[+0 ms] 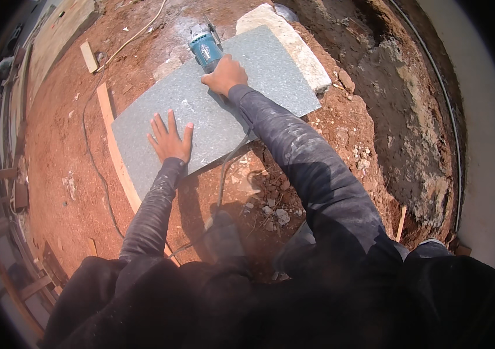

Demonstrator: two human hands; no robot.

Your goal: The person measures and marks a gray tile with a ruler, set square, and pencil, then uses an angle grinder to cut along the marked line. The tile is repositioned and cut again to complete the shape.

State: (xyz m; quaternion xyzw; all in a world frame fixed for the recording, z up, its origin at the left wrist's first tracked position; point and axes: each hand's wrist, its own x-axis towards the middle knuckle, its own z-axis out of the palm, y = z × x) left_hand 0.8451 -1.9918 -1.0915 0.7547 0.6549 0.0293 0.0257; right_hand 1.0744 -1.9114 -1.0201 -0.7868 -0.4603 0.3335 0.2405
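A grey speckled stone slab [259,70] lies across the ground in front of me, its long side running from lower left to upper right. My left hand [170,139] is pressed flat on the slab's left part, fingers spread. My right hand [227,75] is wrapped round the body of a teal angle grinder [205,47]. The grinder's head points away from me, at the slab's far edge, and pale dust lies on the soil beyond it. Whether its disc touches the stone I cannot tell. From the grinder's rear a dark power cord [222,174] hangs over the slab's near edge.
A wooden strip [120,154] runs under the slab's left end, and a pale stone block [308,55] sits by its far right corner. A short wood piece [89,56] and a thin cable [137,36] lie at far left. Rubble [276,212] is near my feet; a trench [398,104] runs along the right.
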